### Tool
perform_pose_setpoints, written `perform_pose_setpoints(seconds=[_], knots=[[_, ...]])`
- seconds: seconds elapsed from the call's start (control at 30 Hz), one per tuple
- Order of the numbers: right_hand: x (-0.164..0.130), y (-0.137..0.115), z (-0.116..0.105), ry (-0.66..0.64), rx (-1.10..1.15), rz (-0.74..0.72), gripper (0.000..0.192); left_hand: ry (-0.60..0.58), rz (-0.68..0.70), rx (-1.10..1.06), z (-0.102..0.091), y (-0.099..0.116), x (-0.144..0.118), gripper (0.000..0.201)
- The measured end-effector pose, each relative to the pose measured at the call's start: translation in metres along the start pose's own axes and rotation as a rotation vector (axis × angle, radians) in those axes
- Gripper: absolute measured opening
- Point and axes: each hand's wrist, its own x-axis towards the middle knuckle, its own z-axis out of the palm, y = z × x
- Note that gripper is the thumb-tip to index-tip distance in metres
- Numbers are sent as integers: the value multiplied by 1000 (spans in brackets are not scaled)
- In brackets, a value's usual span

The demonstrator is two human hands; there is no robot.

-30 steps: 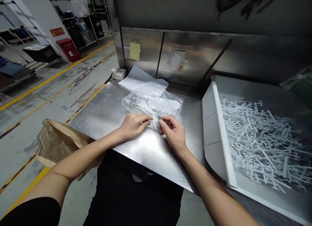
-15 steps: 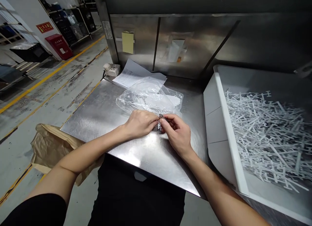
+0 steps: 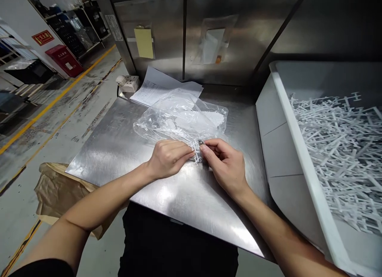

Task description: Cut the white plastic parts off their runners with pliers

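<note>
Since the earlier frame, your left hand (image 3: 169, 158) and right hand (image 3: 228, 165) have drawn slightly apart, and more of the white plastic piece (image 3: 197, 154) shows between them. The fingers of your left hand are closed on the left side of this piece. The thumb and forefinger of your right hand grip a small metal tool (image 3: 201, 142); its tip stands just beside the piece, though contact cannot be confirmed. The piece is held over the middle of the tabletop (image 3: 104, 149); whether it also touches the metal surface cannot be told.

Just beyond your hands, toward the back edge, lies a clear plastic bag (image 3: 162, 119) with white contents. It partly covers printed sheets (image 3: 149, 90) lying near the back edge. A white socket block (image 3: 130, 83) sits at the back left corner.

Along the right edge stands a grey bin (image 3: 277, 137), holding a heap of white plastic parts (image 3: 343, 157) similar in form to the piece. Below the front left corner, a brown paper bag (image 3: 56, 189) stands with its mouth open, partly hidden by your left forearm.
</note>
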Motion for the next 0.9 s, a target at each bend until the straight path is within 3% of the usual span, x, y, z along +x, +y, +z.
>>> perform_pose_setpoints(seconds=[0.4, 0.9], knots=[[-3, -13, -3, 5, -114, -131, 12, 46, 131, 78, 0, 2, -1, 22], [-3, -11, -3, -11, -146, -205, 10, 35, 126, 101, 1, 7, -1, 25]])
